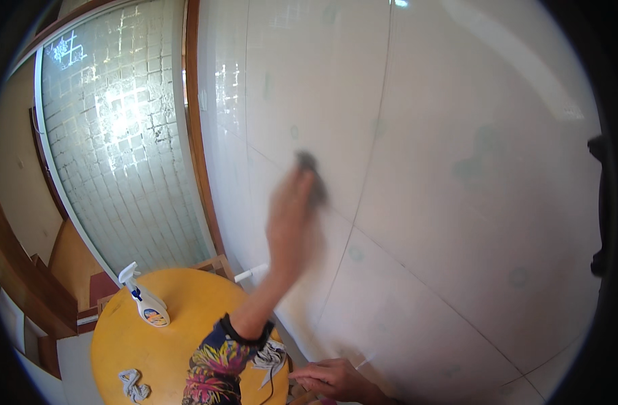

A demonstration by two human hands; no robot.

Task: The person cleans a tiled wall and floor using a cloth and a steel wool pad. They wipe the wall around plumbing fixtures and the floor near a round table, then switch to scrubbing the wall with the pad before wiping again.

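My left hand (292,226), its arm in a flowered sleeve, is raised against the white tiled wall (437,81). Its fingers are closed on a small dark grey pad (312,179), which lies at the wall near a tile joint. Motion smears both hand and pad, so the pad's exact kind is unclear. Low down by the wall, my right hand (336,380) is stretched out with its fingers pointing left. I see nothing in it. Faint greenish marks (481,155) dot the tiles.
Left of my arm stands a round yellow table (181,290) bearing a white spray bottle (145,300), a twisted grey rag (133,386) and a striped cloth (271,354) beside my sleeve. A white pipe (251,273) juts near the wall's base. Farther left is a frosted glass door (120,155).
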